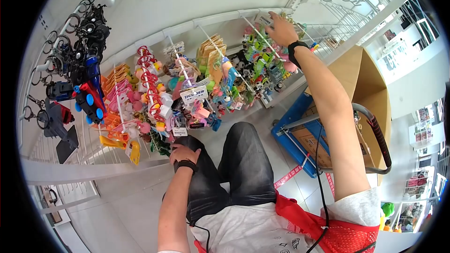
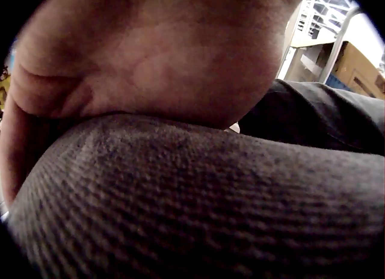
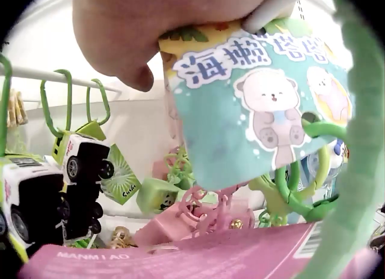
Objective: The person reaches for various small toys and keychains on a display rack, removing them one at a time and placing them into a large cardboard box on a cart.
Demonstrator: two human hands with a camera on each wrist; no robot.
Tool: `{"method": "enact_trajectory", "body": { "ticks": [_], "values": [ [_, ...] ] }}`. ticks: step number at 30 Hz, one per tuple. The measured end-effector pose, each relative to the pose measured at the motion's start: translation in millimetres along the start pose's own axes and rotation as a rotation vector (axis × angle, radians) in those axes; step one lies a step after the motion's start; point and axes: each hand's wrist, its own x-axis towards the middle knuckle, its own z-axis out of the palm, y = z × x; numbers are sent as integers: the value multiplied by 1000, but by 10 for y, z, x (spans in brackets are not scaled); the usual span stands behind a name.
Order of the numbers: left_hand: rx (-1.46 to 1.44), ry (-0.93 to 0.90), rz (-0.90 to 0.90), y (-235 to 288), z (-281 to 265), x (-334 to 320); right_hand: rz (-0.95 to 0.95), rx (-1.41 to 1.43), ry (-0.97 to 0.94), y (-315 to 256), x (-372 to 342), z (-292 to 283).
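In the head view, a person in dark jeans [image 1: 248, 168] was beside a white rack of hooks loaded with keychains. The left hand [image 1: 185, 153] rested on the left knee, its fingers relaxed over the denim and holding nothing. The right hand [image 1: 282, 32] reached to the far right of the rack, well apart from the left, its thumb and forefinger apart beside a hanging card. Dark keychains [image 1: 93, 33] and a red and blue toy train [image 1: 89, 100] hung at the left; orange, pink, yellow and green charms followed toward the right. A blue cart [image 1: 293, 133] bearing an open carton [image 1: 370, 89] was at the right.

In the left wrist view, the palm lay against the ribbed-looking cloth of the leg; the fingertips were mostly hidden. The other leg showed beyond, with part of the carton at far right.

In the right wrist view, the right hand was at the top, touching the upper left edge of a teal otter card [image 3: 258, 104]. Whether the fingers pinched it could not be told. The card hung tilted at a white hook tip [image 3: 274, 11], with green rings [image 3: 295, 201] just below right. Toy cars [image 3: 81, 159] hung from green clips at the left, and a pink package [image 3: 174, 258] lay across the near side.
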Motion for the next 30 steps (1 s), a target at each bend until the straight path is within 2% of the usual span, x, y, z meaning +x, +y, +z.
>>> {"method": "enact_trajectory", "body": {
  "ticks": [1, 5, 8, 10, 14, 17, 19, 20, 22, 23, 28, 29, 30],
  "values": [
    [-7, -7, -1, 1, -9, -2, -47, -37, 60, 6, -12, 13],
    [-19, -10, -4, 15, -18, -9, -127, -141, 70, -3, -55, 13],
    [-13, -15, 1, 11, -49, -28, -130, -63, 80, -11, -87, -39],
    [-14, -17, -3, -1, -54, -28, -83, 154, 139, 36, -64, -18],
    [-21, -16, -7, -12, -90, -63, -9, 188, 137, 62, -10, -9],
    [-48, -29, 2, -31, -96, -62, 55, 31, 71, -14, -8, 2],
    [-26, -21, 3, -2, -32, -19, -61, -201, 122, -68, -63, 27],
    [-5, -13, 7, 17, -1, -1, -60, -202, 122, -77, -53, 12],
    [-6, -21, 10, 23, 3, 7, -31, -213, -68, -68, -6, -4],
    [-10, -30, 11, 21, 5, 13, -31, -212, -68, -67, -1, -7],
    [-17, -14, 9, -11, -22, -17, -56, 103, -6, 88, 81, 73],
    [-41, -17, 12, -24, -11, -12, -58, 103, -8, 110, 87, 111],
    [-41, -20, 11, -28, 10, -3, -109, 41, 83, 85, 67, 109]
  ]
}}
